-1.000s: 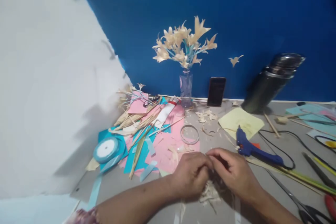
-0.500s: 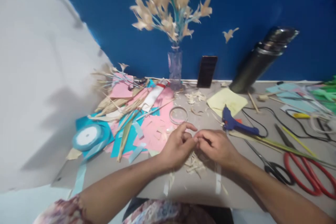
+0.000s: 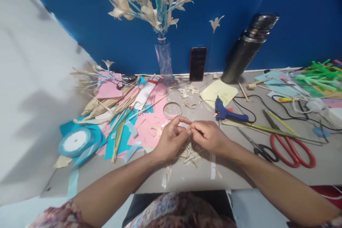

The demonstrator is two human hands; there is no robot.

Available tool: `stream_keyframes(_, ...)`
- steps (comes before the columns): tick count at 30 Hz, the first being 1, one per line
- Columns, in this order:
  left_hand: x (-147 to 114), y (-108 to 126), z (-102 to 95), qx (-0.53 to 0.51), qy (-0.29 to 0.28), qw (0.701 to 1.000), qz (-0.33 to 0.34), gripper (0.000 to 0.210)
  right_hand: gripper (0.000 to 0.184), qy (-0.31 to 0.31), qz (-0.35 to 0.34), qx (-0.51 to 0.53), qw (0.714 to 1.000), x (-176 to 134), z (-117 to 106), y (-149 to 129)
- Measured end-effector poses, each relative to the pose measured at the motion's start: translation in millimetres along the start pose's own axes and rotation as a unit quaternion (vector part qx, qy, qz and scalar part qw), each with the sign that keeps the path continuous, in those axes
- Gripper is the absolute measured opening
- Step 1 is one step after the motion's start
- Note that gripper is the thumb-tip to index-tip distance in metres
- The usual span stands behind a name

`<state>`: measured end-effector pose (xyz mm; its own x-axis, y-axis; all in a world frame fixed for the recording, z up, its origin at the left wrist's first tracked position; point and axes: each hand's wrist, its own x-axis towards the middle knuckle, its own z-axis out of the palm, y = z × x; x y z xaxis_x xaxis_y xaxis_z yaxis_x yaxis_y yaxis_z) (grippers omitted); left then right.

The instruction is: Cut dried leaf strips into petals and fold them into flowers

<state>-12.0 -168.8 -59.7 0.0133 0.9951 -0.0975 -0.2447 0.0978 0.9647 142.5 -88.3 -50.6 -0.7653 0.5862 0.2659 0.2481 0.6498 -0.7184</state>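
My left hand [image 3: 172,137] and my right hand [image 3: 210,136] meet fingertip to fingertip over the middle of the table. Both are closed in a pinch, and whatever lies between the fingers is too small or hidden to name. Beneath them is a scatter of pale dried husk scraps [image 3: 191,156]. A roll of tape [image 3: 172,110] lies flat just beyond my left hand. Beyond my right hand, a blue glue gun [image 3: 231,115] rests by a yellow paper sheet [image 3: 219,92].
Black scissors [image 3: 264,152] and red-handled scissors [image 3: 294,149] lie to the right. Leftward are a blue ribbon spool [image 3: 77,142], pink paper [image 3: 144,128] and dried husks [image 3: 98,103]. Along the back stand a clear bottle [image 3: 164,60] of husk flowers, a phone [image 3: 197,64] and a dark flask [image 3: 248,50].
The view has shifted to the right and down, so everything sits further left and higher. My hands stay pinched together over the scraps.
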Motion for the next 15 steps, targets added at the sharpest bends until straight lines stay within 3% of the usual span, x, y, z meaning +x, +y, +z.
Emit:
stream_keyframes(5,-1.5,-2.6,-1.7,0.111,0.044,0.993,0.021,0.023,0.021,-0.082,0.101,0.131,0.983,1.2,-7.1,-6.9)
stream_keyframes(9,-3.5,-11.7,-5.4,0.287,0.045,0.953,0.086,0.018,0.019,-0.093,0.176,0.183,0.963,0.1,-7.8,-8.0)
stream_keyframes(12,-3.9,-14.2,-6.3,0.317,0.031,0.942,0.104,0.021,0.02,-0.096,0.188,0.207,0.955,-0.7,-6.7,-8.0)
stream_keyframes(15,-2.7,-12.1,-6.9,0.314,0.053,0.941,0.112,0.02,0.018,-0.077,0.184,0.229,0.953,-0.3,-5.8,-8.9)
